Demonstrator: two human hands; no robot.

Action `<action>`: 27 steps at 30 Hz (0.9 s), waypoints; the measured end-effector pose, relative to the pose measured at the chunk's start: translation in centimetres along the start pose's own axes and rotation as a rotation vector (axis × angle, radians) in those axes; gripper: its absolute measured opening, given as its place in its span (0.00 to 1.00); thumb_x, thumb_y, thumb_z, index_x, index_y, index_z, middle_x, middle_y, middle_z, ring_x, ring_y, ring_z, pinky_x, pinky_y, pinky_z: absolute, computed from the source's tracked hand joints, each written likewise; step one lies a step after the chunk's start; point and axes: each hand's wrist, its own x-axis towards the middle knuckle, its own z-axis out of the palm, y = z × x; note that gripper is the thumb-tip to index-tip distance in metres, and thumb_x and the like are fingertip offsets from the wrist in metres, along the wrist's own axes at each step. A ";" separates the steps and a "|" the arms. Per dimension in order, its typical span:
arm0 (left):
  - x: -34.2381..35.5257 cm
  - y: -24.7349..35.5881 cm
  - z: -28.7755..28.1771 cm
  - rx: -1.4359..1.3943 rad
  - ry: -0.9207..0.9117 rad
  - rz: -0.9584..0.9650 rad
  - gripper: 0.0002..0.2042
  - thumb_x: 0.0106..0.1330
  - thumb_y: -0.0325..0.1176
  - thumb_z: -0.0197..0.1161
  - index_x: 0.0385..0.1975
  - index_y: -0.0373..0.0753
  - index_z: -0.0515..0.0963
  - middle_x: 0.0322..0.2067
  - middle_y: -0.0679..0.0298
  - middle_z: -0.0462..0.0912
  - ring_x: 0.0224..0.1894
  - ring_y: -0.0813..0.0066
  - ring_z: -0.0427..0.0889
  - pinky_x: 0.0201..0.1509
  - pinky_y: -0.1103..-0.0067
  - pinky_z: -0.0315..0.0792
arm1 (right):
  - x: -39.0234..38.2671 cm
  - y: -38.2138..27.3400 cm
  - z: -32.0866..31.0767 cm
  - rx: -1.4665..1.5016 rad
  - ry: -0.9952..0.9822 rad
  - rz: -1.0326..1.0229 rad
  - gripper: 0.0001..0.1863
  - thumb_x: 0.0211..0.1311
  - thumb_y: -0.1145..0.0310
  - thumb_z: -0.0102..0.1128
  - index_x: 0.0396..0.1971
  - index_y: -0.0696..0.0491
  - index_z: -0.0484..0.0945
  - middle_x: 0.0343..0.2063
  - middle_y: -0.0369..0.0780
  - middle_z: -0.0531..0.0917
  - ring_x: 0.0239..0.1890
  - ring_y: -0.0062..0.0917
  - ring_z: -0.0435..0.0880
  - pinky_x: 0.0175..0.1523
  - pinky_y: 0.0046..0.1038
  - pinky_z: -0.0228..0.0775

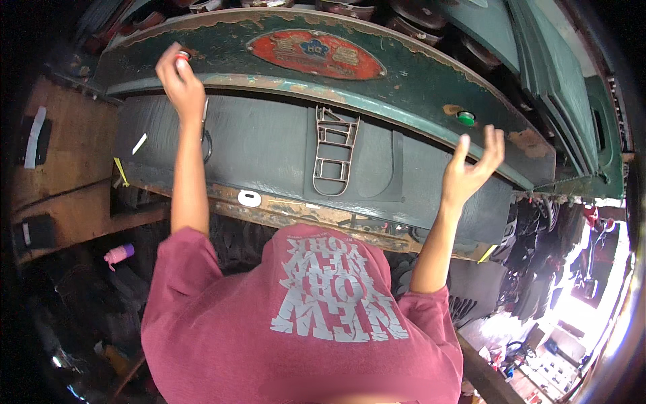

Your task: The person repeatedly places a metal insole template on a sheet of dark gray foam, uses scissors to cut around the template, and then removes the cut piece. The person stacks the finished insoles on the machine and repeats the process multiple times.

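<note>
My left hand (180, 84) is raised to a red push button (182, 55) on the front of a worn green machine beam (229, 44). Its fingers are stretched up around the button; whether they press it I cannot tell. My right hand (473, 168) is raised just below a green push button (465, 118), fingers apart and apart from the button. Between my arms a sole-shaped metal cutting die (334, 151) with inner crossbars lies on a black sheet (256, 158). A curved outline shows in the sheet to the right of the die.
A white oval piece (249, 198) sits on the wooden front edge (296, 210) of the bed. Wooden boards (74, 155) stand at left, with a pink and purple bottle (120, 254) below. Green metal panels (555, 87) rise at right. Dark material hangs beyond the right end.
</note>
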 end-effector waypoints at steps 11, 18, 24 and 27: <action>4.5 -4.3 -3.1 0.351 0.310 0.262 0.22 0.79 0.38 0.40 0.64 0.36 0.71 0.68 0.49 0.69 0.73 0.48 0.62 0.77 0.59 0.52 | 2.6 7.2 4.8 -0.255 0.422 -0.354 0.46 0.74 0.33 0.36 0.79 0.51 0.49 0.76 0.59 0.48 0.77 0.60 0.45 0.76 0.65 0.34; 1.8 -4.1 -6.8 0.376 0.291 0.235 0.21 0.78 0.36 0.39 0.63 0.35 0.71 0.67 0.49 0.70 0.73 0.46 0.62 0.78 0.59 0.52 | -0.8 6.9 3.4 -0.218 0.459 -0.372 0.43 0.76 0.37 0.36 0.78 0.53 0.51 0.75 0.59 0.50 0.77 0.60 0.46 0.76 0.64 0.34; 0.4 -4.1 -7.8 0.371 0.316 0.187 0.17 0.79 0.33 0.40 0.58 0.35 0.72 0.64 0.48 0.71 0.71 0.46 0.65 0.76 0.60 0.55 | -2.6 7.0 2.8 -0.191 0.434 -0.407 0.42 0.77 0.38 0.38 0.78 0.53 0.52 0.77 0.60 0.46 0.78 0.59 0.44 0.76 0.64 0.33; 0.2 -4.1 -7.7 0.372 0.314 0.165 0.16 0.79 0.32 0.40 0.57 0.35 0.73 0.64 0.49 0.72 0.71 0.47 0.65 0.76 0.61 0.56 | -2.8 7.5 2.8 -0.179 0.417 -0.413 0.41 0.77 0.39 0.38 0.78 0.52 0.51 0.77 0.60 0.46 0.78 0.59 0.44 0.76 0.64 0.33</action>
